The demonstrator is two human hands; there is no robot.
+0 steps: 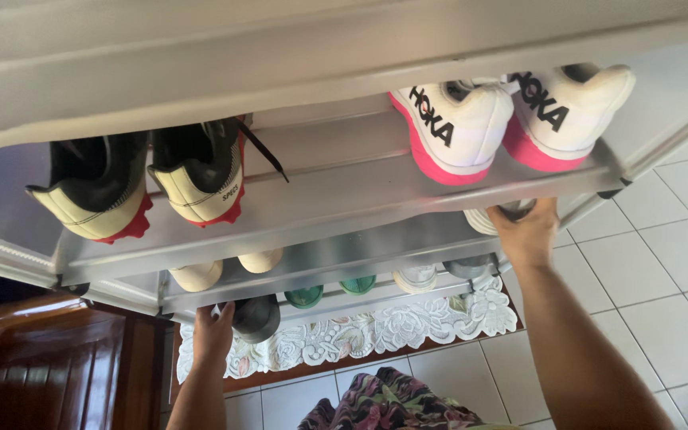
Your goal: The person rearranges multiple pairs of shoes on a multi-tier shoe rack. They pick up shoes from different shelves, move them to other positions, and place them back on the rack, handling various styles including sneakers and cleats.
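The left hand (213, 334) had its grip closed on a dark shoe (256, 317) on a low shelf of the grey shoe rack (320, 199). The right hand (529, 231) held a pale shoe (487, 219) on the right, fingers curled around it. White and pink shoes (511, 119) sat above.

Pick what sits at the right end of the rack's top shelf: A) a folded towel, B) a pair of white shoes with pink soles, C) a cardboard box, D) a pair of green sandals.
B: the white shoes with pink soles stand heel-out on the top shelf, above the right hand.
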